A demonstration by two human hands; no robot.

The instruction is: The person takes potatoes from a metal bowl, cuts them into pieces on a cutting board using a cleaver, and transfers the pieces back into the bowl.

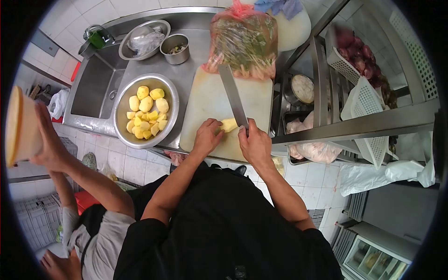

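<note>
My right hand (255, 143) is closed around the handle of a large knife (232, 93), whose broad blade points away from me over the white cutting board (196, 100). Just left of the handle, a pale yellow piece of potato (229, 124) lies on the board. The curled fingers of my left hand (208, 136) press on its left end. To the left stands a steel bowl (173, 105) holding whole peeled potatoes (146, 103) and cut potato chunks (148, 125).
A bag of green vegetables (243, 42) lies at the board's far edge. Behind the bowl are a small steel pot (175, 49) and a colander (125, 49). A sink (96, 77) is at left, a metal rack (357, 130) at right. Another person's hand (44, 135) holds a tub (23, 128).
</note>
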